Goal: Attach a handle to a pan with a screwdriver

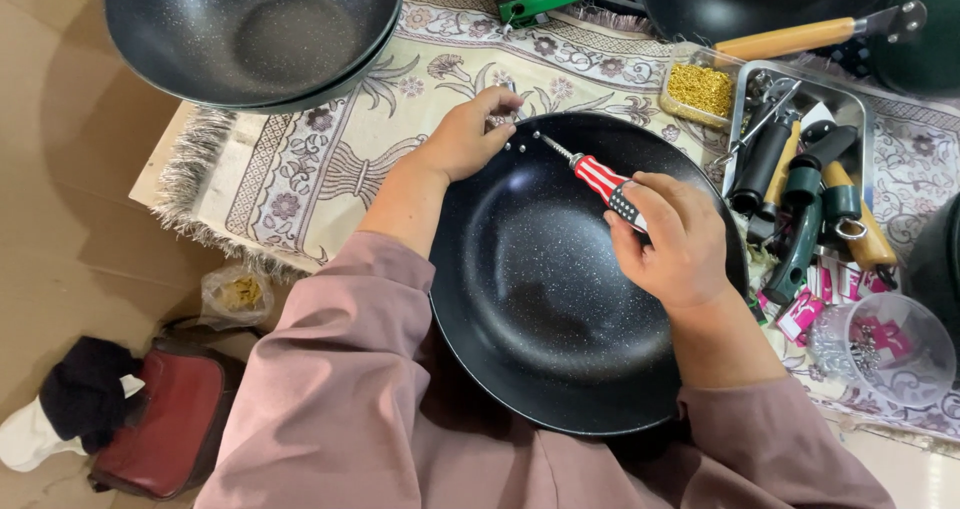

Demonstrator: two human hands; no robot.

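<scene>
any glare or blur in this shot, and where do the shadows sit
Head view: soft glare patches shine on the black pan near the screwdriver and at its centre; the person's shadow darkens the pan's near rim; the picture is sharp in the middle, with wide-angle bending at the edges; the left hand and right hand show no motion blur.

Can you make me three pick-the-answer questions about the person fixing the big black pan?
1. Where is the screwdriver tip?
A. at the pan's far rim
B. on the floor
C. in the tray

2. What colour is the screwdriver's handle?
A. plain green
B. red and white stripes
C. yellow

3. What is the left hand doing?
A. resting flat on the rug
B. pinching at the rim of the pan
C. holding a cup

Answers: 1 A, the tip meets the small holes there. 2 B, stripes show above the right hand. 3 B, its fingers grip the rim by the holes.
</scene>
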